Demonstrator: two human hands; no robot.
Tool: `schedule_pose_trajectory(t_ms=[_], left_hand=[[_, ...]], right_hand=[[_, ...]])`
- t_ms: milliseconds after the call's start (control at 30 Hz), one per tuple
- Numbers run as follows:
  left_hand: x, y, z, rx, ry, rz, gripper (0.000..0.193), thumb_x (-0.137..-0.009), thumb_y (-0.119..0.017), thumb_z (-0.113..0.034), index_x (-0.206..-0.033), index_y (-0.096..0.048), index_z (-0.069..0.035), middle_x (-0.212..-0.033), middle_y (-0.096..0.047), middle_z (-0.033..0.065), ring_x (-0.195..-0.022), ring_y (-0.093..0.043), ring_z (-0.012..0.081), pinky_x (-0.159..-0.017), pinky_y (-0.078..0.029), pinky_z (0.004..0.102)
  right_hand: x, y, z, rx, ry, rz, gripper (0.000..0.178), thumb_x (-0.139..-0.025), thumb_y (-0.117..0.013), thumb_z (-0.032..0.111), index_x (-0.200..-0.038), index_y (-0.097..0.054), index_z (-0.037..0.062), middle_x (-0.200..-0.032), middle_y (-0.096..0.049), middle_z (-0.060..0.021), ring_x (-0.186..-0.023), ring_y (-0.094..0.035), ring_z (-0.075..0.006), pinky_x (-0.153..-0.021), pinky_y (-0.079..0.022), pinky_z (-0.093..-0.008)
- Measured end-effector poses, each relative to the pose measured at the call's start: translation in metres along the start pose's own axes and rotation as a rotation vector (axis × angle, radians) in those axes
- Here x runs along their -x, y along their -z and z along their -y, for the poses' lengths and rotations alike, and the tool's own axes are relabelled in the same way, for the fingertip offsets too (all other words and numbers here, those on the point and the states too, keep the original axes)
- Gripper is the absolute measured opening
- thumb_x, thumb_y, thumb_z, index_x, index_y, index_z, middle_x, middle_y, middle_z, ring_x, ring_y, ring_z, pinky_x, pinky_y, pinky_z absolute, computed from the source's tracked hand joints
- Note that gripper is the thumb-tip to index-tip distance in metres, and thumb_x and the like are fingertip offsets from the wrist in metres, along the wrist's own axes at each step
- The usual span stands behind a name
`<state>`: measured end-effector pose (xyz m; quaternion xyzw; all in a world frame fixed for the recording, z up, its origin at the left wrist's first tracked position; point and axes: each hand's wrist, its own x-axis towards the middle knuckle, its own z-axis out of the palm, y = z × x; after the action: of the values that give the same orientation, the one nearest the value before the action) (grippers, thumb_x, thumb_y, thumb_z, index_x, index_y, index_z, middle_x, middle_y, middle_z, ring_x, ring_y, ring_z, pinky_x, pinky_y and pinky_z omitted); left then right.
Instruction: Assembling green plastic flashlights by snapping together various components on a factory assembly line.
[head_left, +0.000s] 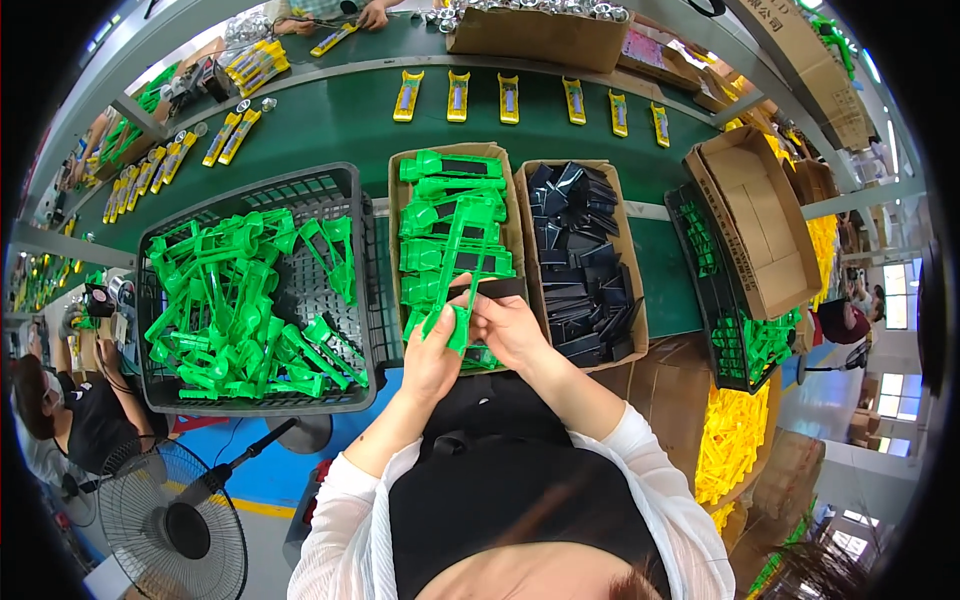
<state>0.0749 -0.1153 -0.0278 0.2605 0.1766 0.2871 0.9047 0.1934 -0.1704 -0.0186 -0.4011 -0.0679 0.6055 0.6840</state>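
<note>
My left hand (432, 362) is closed around the lower end of a long green plastic housing (466, 225) with an open rectangular frame. My right hand (512, 332) meets it there, its fingers closed on a small dark flat panel (503, 288) beside the frame; its fingertips are partly hidden. Beneath the hands stands a cardboard box (516, 215) of green housings, several with dark panels in them. Just right of it, dark panels (585, 300) fill another cardboard box (638, 335).
On the left is a black crate (255, 405) heaped with green housings (225, 310). Yellow units (458, 97) line the green conveyor (350, 115) beyond. An empty carton (755, 220) rests on a crate at right. A fan (180, 525) stands lower left; another person's hand (373, 14) works across.
</note>
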Motion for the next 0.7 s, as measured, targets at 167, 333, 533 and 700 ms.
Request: schedule_pose_trajectory(t_ms=[167, 333, 533, 700], left_hand=[[-0.001, 0.001, -0.012, -0.146, -0.001, -0.165, 0.043, -0.091, -0.050, -0.029, -0.120, -0.048, 0.003, -0.100, -0.059, 0.0072, -0.083, -0.057, 0.0150, -0.079, -0.045, 0.0298], [-0.002, 0.011, -0.031, -0.192, 0.137, -0.032, 0.040, -0.091, -0.051, -0.025, -0.117, -0.049, 0.005, -0.098, -0.059, 0.0109, -0.085, -0.058, 0.0165, -0.079, -0.046, 0.0296], [-0.012, 0.036, -0.066, -1.046, 0.115, 0.054, 0.021, -0.082, -0.063, -0.012, -0.100, -0.065, -0.001, -0.089, -0.064, 0.0043, -0.083, -0.056, 0.0093, -0.079, -0.043, 0.0247], [-0.015, 0.037, -0.066, -0.967, 0.372, 0.039, 0.021, -0.081, -0.064, -0.011, -0.100, -0.064, -0.001, -0.079, -0.065, 0.0032, -0.075, -0.055, 0.0068, -0.073, -0.046, 0.0251]], right_hand=[[0.006, 0.020, 0.012, 0.226, 0.192, -0.091, 0.016, -0.087, -0.056, 0.014, -0.098, -0.057, 0.0025, -0.069, -0.053, -0.0001, -0.058, -0.047, -0.0072, -0.052, -0.036, -0.0220], [0.026, 0.027, 0.052, 0.987, 0.073, -0.047, 0.017, -0.086, -0.059, 0.017, -0.086, -0.056, 0.0008, -0.060, -0.058, -0.0011, -0.046, -0.048, -0.0051, -0.043, -0.038, -0.0207], [0.038, 0.019, 0.078, 1.069, -0.030, 0.023, 0.018, -0.087, -0.057, 0.017, -0.080, -0.053, 0.0012, -0.055, -0.054, -0.0005, -0.040, -0.043, -0.0027, -0.039, -0.033, -0.0187], [0.030, 0.018, 0.065, 1.280, 0.052, 0.055, 0.020, -0.088, -0.055, 0.020, -0.081, -0.052, 0.0015, -0.051, -0.051, 0.0011, -0.039, -0.043, -0.0035, -0.038, -0.033, -0.0201]])
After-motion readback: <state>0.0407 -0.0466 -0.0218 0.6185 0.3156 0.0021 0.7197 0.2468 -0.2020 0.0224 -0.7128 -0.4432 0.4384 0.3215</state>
